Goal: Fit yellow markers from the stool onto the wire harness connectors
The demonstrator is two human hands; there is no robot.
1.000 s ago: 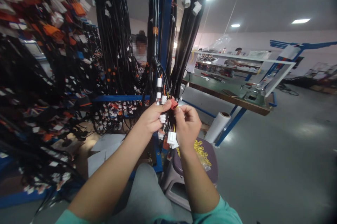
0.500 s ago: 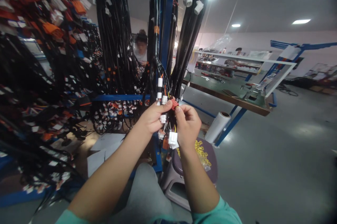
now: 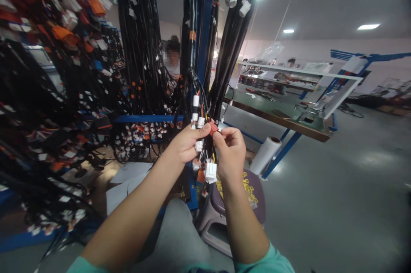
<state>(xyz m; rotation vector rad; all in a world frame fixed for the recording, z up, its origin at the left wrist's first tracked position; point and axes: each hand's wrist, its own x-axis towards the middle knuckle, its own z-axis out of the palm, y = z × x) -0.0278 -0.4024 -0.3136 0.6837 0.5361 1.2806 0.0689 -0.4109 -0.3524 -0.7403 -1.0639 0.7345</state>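
A small red connector (image 3: 213,128) is pinched between thumb and fingers of my left hand (image 3: 189,142). My right hand (image 3: 230,153) is closed at the red connector's right side, its thumb and index finger pressed together; whatever lies between those fingertips is too small to name. White connectors (image 3: 195,102) hang on thin wires just left of and above my hands. Below them dangles a larger white connector (image 3: 210,171), beside an orange one (image 3: 201,176). The wires branch from a black taped harness (image 3: 193,57) hanging along a blue post.
Bundles of black cables (image 3: 138,42) fill the left side. A purple stool (image 3: 218,204) holds yellow pieces (image 3: 252,191) below my right hand. A green-topped workbench (image 3: 272,108) and a white roll (image 3: 266,155) stand to the right. One person (image 3: 173,61) is behind the cables.
The fingertips of my right hand have shifted slightly at the red connector, and more of the connector shows between my hands. My left hand keeps its hold.
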